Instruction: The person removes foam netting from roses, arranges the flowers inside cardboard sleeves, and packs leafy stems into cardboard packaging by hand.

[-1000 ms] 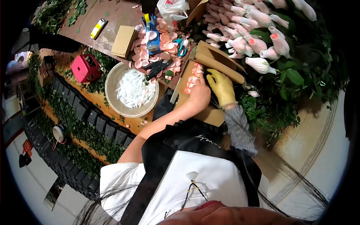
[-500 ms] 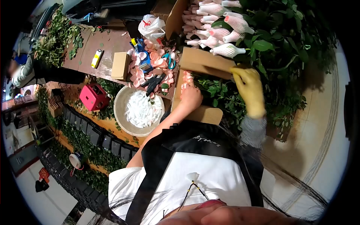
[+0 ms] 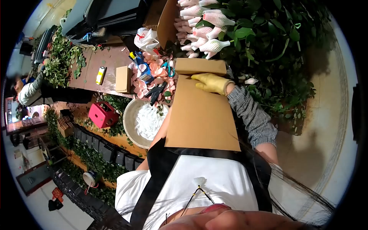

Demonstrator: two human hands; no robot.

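A large flat sheet of brown cardboard [image 3: 203, 119] lies in front of my torso, with a folded cardboard flap [image 3: 201, 66] at its far edge. My right hand [image 3: 211, 83], in a yellow glove, rests on the sheet's upper right part with its fingers stretched out. My left hand is hidden by the cardboard; only part of the bare arm shows along the sheet's left side. Pink roses in white net sleeves [image 3: 214, 46] lie beyond the flap.
At left is a bowl of white pieces [image 3: 147, 122]. The table [image 3: 97, 67] holds petals [image 3: 157, 69], black scissors [image 3: 156, 92], a small cardboard piece [image 3: 122, 78] and a yellow-white item [image 3: 100, 75]. A pink stool [image 3: 102, 115], leafy stems [image 3: 268, 57] and another person [image 3: 32, 94] also show.
The cardboard now lies flat over the rose heads and leaves that showed before. My gloved right hand has moved left onto it, and my left hand has gone out of sight.
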